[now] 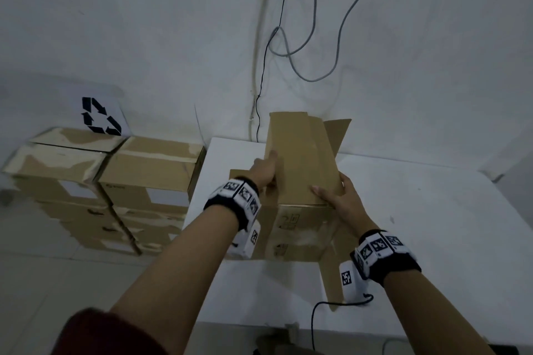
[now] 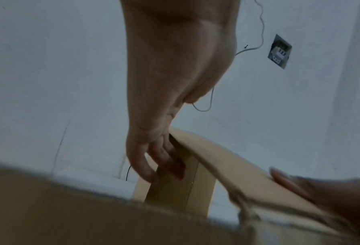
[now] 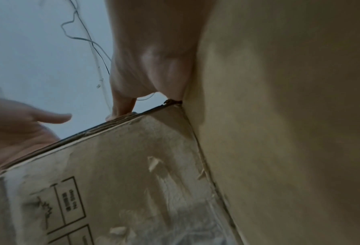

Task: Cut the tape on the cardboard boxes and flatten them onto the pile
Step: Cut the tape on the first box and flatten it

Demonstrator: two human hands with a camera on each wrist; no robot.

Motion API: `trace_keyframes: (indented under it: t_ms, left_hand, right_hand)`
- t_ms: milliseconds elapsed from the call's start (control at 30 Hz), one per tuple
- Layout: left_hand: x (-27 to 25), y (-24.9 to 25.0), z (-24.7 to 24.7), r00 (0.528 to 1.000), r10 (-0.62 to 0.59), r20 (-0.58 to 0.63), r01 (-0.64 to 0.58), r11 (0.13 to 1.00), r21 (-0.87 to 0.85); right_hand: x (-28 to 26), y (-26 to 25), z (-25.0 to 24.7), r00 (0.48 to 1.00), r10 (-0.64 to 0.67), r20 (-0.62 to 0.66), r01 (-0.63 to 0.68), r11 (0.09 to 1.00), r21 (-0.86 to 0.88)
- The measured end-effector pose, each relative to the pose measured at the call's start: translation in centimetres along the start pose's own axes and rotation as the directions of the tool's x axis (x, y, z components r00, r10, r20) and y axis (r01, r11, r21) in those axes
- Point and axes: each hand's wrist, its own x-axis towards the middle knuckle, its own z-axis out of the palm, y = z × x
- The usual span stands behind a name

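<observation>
A brown cardboard box (image 1: 302, 158) with its flaps undone stands tilted on the white table (image 1: 418, 225). Its long upper panel slopes up toward the wall, and one flap sticks out at the far right. My left hand (image 1: 264, 171) grips the left edge of that panel, thumb on top. The left wrist view shows its fingers (image 2: 164, 159) curled round the cardboard edge (image 2: 206, 157). My right hand (image 1: 337, 196) holds the near right corner, thumb flat on the panel and fingers wrapped over the side. The printed, scuffed box side (image 3: 133, 165) fills the right wrist view.
A stack of brown boxes (image 1: 150, 170) with torn tape marks stands left of the table, under a recycling sign (image 1: 101, 115) on the wall. Loose cables (image 1: 288, 37) hang down the wall behind the box. A black cable (image 1: 317, 308) runs over the table's near edge.
</observation>
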Motion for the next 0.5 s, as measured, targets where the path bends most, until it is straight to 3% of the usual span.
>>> trace_keyframes:
  t_ms: [67, 133, 167, 233, 267, 367, 433, 500]
  left_hand:
    - [4.6, 0.9, 0.4, 0.997, -0.070, -0.021, 0.065, 0.983, -0.171]
    - [8.9, 1.0, 0.3, 0.991, -0.123, 0.042, 0.130, 0.913, -0.387]
    - [8.0, 1.7, 0.2, 0.988, -0.133, 0.084, 0.156, 0.893, -0.423]
    - [4.3, 3.3, 0.1, 0.994, -0.109, 0.022, 0.101, 0.801, -0.590]
    - [4.8, 3.2, 0.3, 0.996, -0.087, -0.026, 0.057, 0.823, -0.566]
    - [9.3, 2.3, 0.4, 0.990, -0.137, -0.026, 0.080, 0.708, -0.701]
    - [9.5, 3.5, 1.0, 0.974, -0.193, -0.115, 0.034, 0.635, -0.772]
    - [5.6, 6.2, 1.6, 0.955, -0.186, -0.230, -0.036, 0.699, -0.714]
  right_hand:
    - [-0.1, 0.1, 0.0, 1.000, -0.002, 0.004, 0.002, 1.000, 0.001]
    - [0.0, 0.3, -0.1, 1.000, -0.001, 0.005, 0.001, 1.000, -0.002]
    - [0.1, 0.3, -0.1, 1.000, -0.002, 0.002, 0.002, 1.000, -0.001]
    - [0.6, 0.5, -0.3, 1.000, -0.001, -0.003, 0.001, 1.000, -0.003]
    - [0.8, 0.5, -0.3, 1.000, 0.003, -0.002, -0.003, 1.000, -0.008]
    - [1.7, 0.2, -0.3, 1.000, 0.018, 0.024, -0.018, 1.000, -0.015]
    - [2.2, 0.1, -0.4, 0.998, 0.034, 0.044, -0.033, 0.999, -0.019]
    - [2.6, 0.0, -0.6, 0.997, 0.037, 0.071, -0.035, 0.999, -0.022]
